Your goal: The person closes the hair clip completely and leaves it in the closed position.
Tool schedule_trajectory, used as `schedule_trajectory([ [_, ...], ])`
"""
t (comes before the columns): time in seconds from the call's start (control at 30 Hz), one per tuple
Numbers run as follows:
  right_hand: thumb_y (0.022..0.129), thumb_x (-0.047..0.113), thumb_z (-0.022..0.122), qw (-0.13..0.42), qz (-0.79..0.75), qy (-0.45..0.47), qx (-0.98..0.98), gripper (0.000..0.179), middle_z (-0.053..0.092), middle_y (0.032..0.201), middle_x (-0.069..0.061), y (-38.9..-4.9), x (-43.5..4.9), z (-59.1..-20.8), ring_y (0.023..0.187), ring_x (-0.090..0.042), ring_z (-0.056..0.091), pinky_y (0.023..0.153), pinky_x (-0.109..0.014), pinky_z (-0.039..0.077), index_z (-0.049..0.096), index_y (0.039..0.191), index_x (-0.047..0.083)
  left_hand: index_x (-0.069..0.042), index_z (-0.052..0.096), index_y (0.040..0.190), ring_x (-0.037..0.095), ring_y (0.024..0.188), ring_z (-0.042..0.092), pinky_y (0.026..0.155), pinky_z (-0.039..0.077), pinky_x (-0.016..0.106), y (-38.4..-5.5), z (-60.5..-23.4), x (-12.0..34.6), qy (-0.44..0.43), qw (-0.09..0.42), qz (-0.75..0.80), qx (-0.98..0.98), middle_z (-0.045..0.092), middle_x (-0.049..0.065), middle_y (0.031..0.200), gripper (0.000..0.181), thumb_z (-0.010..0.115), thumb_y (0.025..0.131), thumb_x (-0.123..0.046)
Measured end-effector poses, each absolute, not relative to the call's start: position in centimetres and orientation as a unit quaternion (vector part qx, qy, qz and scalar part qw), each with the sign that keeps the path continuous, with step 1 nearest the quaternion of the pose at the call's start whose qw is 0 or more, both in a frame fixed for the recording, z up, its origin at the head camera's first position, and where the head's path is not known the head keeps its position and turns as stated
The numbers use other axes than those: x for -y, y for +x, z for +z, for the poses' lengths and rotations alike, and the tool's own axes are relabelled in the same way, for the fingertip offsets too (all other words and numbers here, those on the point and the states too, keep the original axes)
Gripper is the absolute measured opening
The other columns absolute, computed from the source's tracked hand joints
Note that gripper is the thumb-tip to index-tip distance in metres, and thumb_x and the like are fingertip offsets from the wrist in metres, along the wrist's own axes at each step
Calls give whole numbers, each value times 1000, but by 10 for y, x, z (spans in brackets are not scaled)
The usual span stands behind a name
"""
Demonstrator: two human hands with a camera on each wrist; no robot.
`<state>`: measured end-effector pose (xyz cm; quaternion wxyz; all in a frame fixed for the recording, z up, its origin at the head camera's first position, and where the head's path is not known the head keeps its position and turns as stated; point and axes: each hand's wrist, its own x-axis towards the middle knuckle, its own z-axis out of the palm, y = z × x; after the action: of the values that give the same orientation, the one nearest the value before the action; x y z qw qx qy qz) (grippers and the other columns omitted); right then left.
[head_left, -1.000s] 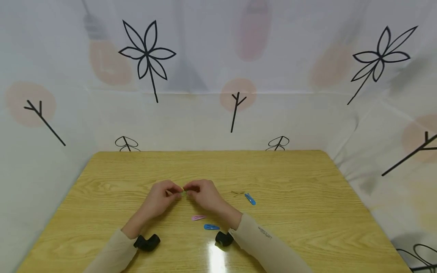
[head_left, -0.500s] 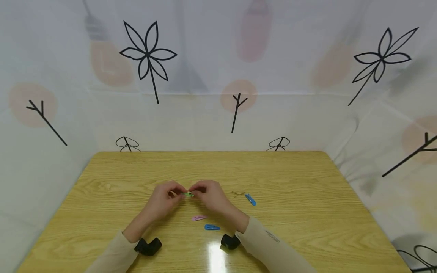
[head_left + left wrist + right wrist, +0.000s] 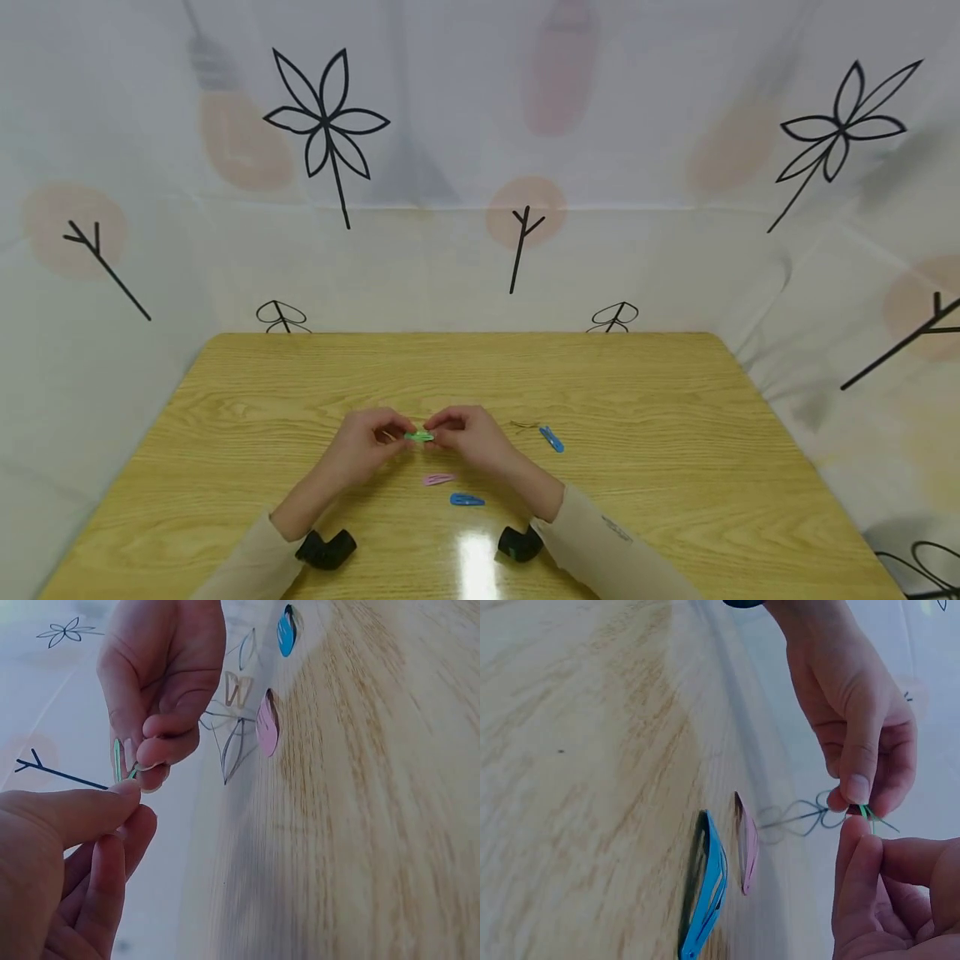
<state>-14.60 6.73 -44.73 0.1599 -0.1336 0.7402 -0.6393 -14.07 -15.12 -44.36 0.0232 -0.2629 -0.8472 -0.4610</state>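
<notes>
A green snap hair clip (image 3: pixel 419 436) is held between both hands above the table, its thin prongs standing apart in the right wrist view. My left hand (image 3: pixel 365 442) pinches one end between thumb and fingers. From the other side, my right hand (image 3: pixel 474 439) pinches the opposite end with thumb and forefinger. Fingertips cover both ends of the clip. Just in front of the hands lie a pink snap hair clip (image 3: pixel 438 479) and a blue snap hair clip (image 3: pixel 467 499), the pink one nearer to the fingers.
To the right of my right hand lie thin gold-coloured hairpins (image 3: pixel 524 425), beside a second blue hair clip (image 3: pixel 551 439). All rest on the wood-grain table (image 3: pixel 660 500). A printed white cloth (image 3: pixel 420 267) hangs behind the table and at its sides.
Both hands have shifted slightly right and towards me with the green hair clip. More of the clip shows between the fingertips, as the right hand has drawn a little away from the left.
</notes>
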Motion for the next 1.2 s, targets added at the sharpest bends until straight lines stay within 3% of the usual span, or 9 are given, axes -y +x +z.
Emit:
schedule_trajectory([
  [0.2, 97, -5, 58, 180, -672, -133, -706, 22, 70, 99, -20, -141, -70, -445, 97, -37, 69, 85, -40, 56, 64, 118, -10, -13, 76, 94, 6, 75, 66, 64, 55, 27, -139, -444, 151, -272, 32, -459, 845, 72, -5, 88, 10, 80, 85, -8],
  [0.5, 95, 3, 66, 144, -634, -174, -740, 32, 72, 102, -13, -136, -76, -447, 95, -30, 71, 83, -37, 56, 63, 126, -5, -16, 78, 96, 4, 73, 64, 64, 54, 26, -137, -445, 149, -275, 36, -448, 850, 72, -8, 88, 6, 76, 90, -17],
  [0.87, 97, 5, 65, 123, -615, -192, -755, 24, 72, 100, -22, -131, -79, -448, 93, -36, 71, 78, -28, 56, 68, 117, -6, -9, 75, 98, 19, 63, 63, 55, 50, 27, -134, -445, 148, -283, 3, -472, 835, 68, 4, 74, 12, 66, 97, -16],
  [1.03, 98, 12, 65, 112, -601, -206, -764, 18, 73, 93, -17, -131, -80, -449, 87, -32, 71, 75, -36, 57, 74, 107, 0, -11, 73, 99, 20, 64, 63, 57, 51, 28, -133, -445, 148, -288, 0, -473, 833, 67, 6, 76, 11, 62, 99, -14],
  [1.2, 98, 10, 63, 105, -602, -222, -760, 19, 73, 88, -15, -131, -81, -450, 83, -35, 69, 74, -44, 57, 74, 104, -5, -10, 71, 99, 21, 64, 62, 59, 51, 28, -131, -445, 148, -299, 3, -468, 832, 67, 8, 78, 12, 59, 100, -8],
])
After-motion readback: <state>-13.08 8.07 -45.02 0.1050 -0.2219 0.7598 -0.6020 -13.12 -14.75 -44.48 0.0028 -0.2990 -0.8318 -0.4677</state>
